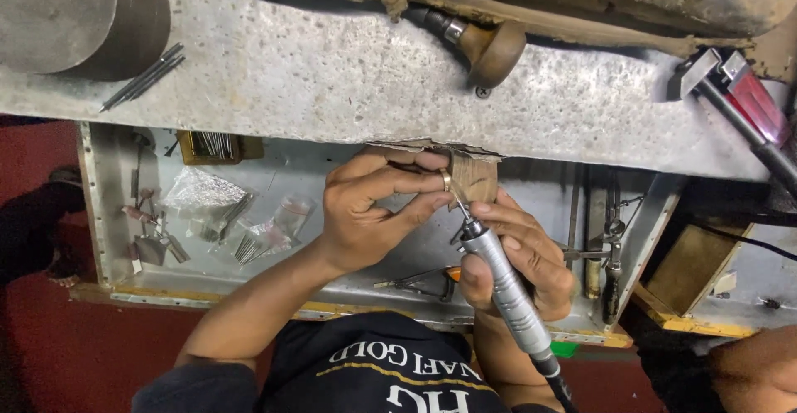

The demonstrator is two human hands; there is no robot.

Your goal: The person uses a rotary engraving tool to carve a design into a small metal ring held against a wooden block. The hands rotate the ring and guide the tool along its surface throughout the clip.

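From my feed, looking straight down, a grey metal block [62, 14] sits at ten o'clock on the pitted grey surface [332, 73], with a few thin steel rods [143, 78] lying just beside it. Below the edge, an open metal drawer [95, 214] holds crinkled clear bags of small bits [241, 222] at about nine o'clock from the hands. The left hand [365, 214] comes in from seven o'clock, thumb and fingers pressed together, pinching a small gold ring [447, 180] against a worn wooden peg [473, 176] that juts from the surface edge at the centre of the view. Touching the ring from five o'clock is the fine tip of a silver rotary handpiece [506, 284], gripped like a pen by the right hand [523, 255], fingers curled tightly round its ribbed barrel, with its black cable running off the bottom edge at six o'clock. Above, at twelve o'clock, a tool with a round wooden handle [494, 52] rests on the surface. In the drawer at three o'clock from the right hand lie pliers and files [606, 255]. At two o'clock, near the corner, a red-and-black tool [747, 106] lies on the surface.
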